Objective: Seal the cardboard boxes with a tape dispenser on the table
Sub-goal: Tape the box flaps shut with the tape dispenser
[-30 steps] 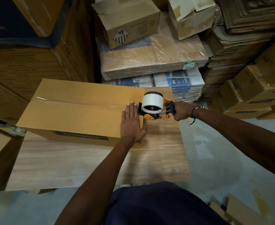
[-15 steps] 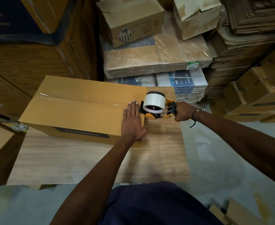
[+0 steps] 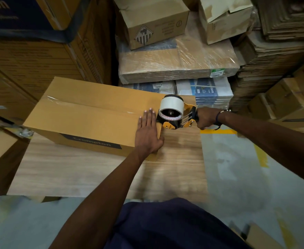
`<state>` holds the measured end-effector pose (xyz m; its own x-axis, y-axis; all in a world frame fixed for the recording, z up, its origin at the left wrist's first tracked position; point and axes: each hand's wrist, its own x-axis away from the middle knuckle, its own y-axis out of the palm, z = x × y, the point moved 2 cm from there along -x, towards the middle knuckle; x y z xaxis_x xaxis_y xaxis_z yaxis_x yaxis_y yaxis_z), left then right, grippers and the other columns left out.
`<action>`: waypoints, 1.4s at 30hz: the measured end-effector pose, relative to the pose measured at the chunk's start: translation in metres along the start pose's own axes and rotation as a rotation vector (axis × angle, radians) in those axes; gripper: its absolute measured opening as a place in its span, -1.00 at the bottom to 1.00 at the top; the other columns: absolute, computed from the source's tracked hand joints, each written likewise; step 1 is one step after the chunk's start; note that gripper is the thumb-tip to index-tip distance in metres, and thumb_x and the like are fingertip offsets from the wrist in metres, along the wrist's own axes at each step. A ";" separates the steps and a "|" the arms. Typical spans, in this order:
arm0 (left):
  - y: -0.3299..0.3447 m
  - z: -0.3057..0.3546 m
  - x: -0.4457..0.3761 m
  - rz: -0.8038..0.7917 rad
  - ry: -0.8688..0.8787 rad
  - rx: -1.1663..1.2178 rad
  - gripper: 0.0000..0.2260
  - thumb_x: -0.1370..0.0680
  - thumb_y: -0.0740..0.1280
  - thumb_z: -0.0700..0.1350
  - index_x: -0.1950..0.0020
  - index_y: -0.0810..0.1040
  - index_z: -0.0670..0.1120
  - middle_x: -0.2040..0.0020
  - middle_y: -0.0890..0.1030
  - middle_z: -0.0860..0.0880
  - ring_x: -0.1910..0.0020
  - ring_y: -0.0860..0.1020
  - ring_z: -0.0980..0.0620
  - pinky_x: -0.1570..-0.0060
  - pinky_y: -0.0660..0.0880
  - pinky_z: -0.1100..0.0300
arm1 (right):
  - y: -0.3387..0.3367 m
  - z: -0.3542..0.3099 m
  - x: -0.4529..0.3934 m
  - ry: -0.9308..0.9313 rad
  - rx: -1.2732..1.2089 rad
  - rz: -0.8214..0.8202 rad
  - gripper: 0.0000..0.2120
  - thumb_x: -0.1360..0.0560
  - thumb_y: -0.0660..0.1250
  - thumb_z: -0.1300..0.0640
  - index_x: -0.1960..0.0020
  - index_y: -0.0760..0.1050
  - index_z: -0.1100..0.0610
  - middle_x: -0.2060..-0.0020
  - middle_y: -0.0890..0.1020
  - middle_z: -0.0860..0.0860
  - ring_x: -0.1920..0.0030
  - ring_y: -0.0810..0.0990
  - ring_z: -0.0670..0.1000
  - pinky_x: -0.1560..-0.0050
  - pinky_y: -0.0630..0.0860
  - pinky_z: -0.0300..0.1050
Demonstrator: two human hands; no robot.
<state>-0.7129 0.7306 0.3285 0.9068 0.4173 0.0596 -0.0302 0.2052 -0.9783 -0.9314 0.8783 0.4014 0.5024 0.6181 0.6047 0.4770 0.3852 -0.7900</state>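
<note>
A brown cardboard box (image 3: 86,112) lies on the wooden table (image 3: 86,173), with clear tape running along its top seam from the left end. My left hand (image 3: 148,131) presses flat on the box's right end, fingers straight. Just right of it sits the orange and black tape dispenser (image 3: 174,115) with its white roll, at the box's right edge. My right hand (image 3: 206,118) grips the dispenser's handle.
Tall stacks of cartons (image 3: 30,51) rise at the left behind the table. Wrapped flat bundles (image 3: 176,62) and loose boxes (image 3: 154,22) stand beyond the far edge. Flattened cardboard piles (image 3: 273,56) fill the right. Grey floor with yellow marks (image 3: 260,155) lies right of the table.
Both hands and the dispenser hold nearly the same place at the box's right end; the view has shifted slightly.
</note>
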 end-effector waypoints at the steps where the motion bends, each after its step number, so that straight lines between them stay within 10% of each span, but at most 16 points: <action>1: 0.000 0.000 0.000 -0.004 -0.001 0.001 -0.12 -0.55 0.15 0.23 -0.69 -0.09 -0.23 -0.70 -0.13 -0.18 -0.69 -0.16 -0.15 -0.65 -0.09 -0.12 | -0.003 -0.002 0.000 -0.003 0.011 -0.009 -0.89 -0.34 0.46 0.25 0.21 0.52 0.17 0.30 0.58 0.09 0.27 0.55 0.12 0.22 0.50 -0.09; 11: 0.000 0.000 0.000 -0.008 -0.005 0.022 -0.07 -0.50 0.22 0.22 -0.69 -0.09 -0.23 -0.70 -0.14 -0.18 -0.68 -0.16 -0.15 -0.65 -0.10 -0.11 | -0.017 -0.005 -0.003 0.034 0.094 -0.091 -0.85 -0.28 0.41 0.21 0.18 0.65 0.24 0.27 0.71 0.17 0.24 0.68 0.17 0.23 0.63 -0.04; 24: 0.000 0.000 0.001 -0.010 -0.006 0.029 -0.07 -0.50 0.21 0.22 -0.69 -0.09 -0.23 -0.70 -0.14 -0.19 -0.68 -0.16 -0.16 -0.65 -0.09 -0.13 | 0.004 -0.012 0.002 0.017 0.153 -0.003 -0.94 -0.45 0.39 0.24 0.14 0.55 0.24 0.24 0.53 0.14 0.22 0.49 0.15 0.36 0.33 -0.19; 36: -0.004 0.000 0.004 -0.018 0.000 0.006 -0.08 -0.53 0.21 0.22 -0.69 -0.11 -0.23 -0.70 -0.14 -0.19 -0.68 -0.17 -0.16 -0.65 -0.10 -0.13 | 0.019 0.013 0.004 0.183 0.137 0.028 -0.84 -0.39 0.44 0.17 0.05 0.59 0.18 0.09 0.66 0.14 0.05 0.68 0.17 0.19 0.56 -0.11; 42: 0.000 0.000 0.000 0.003 -0.015 0.019 -0.08 -0.51 0.18 0.21 -0.69 -0.13 -0.22 -0.70 -0.14 -0.19 -0.68 -0.16 -0.16 -0.64 -0.08 -0.13 | 0.098 0.028 0.004 0.371 -0.226 0.093 -0.58 -0.43 0.50 0.10 -0.19 0.53 0.28 -0.15 0.64 0.23 -0.14 0.64 0.26 0.04 0.55 0.01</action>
<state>-0.7132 0.7307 0.3285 0.9003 0.4312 0.0596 -0.0409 0.2202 -0.9746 -0.9031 0.9371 0.3235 0.7561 0.3391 0.5597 0.5423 0.1541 -0.8260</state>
